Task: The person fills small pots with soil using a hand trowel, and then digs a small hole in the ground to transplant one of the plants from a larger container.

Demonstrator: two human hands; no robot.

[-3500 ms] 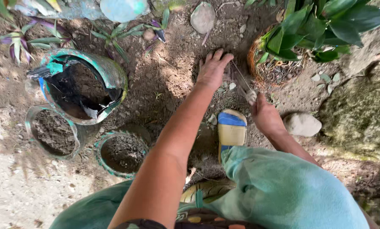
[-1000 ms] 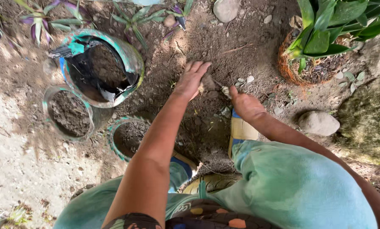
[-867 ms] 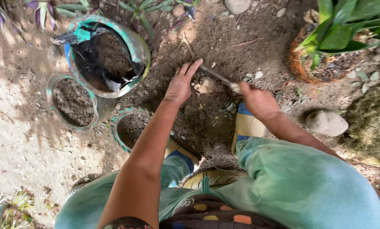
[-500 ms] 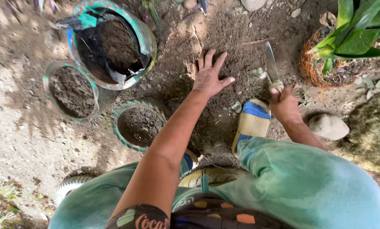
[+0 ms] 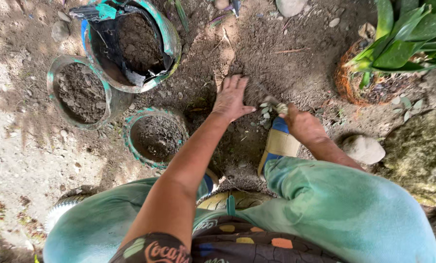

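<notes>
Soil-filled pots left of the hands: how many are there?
3. The largest pot is at the top, a second pot at far left, the smallest pot nearest the left hand. None looks hidden.

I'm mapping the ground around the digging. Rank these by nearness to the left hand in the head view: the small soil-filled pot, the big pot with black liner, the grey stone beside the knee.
From the left hand:
1. Small soil-filled pot, lower left.
2. Big pot with black liner, upper left.
3. Grey stone, far right.
</notes>
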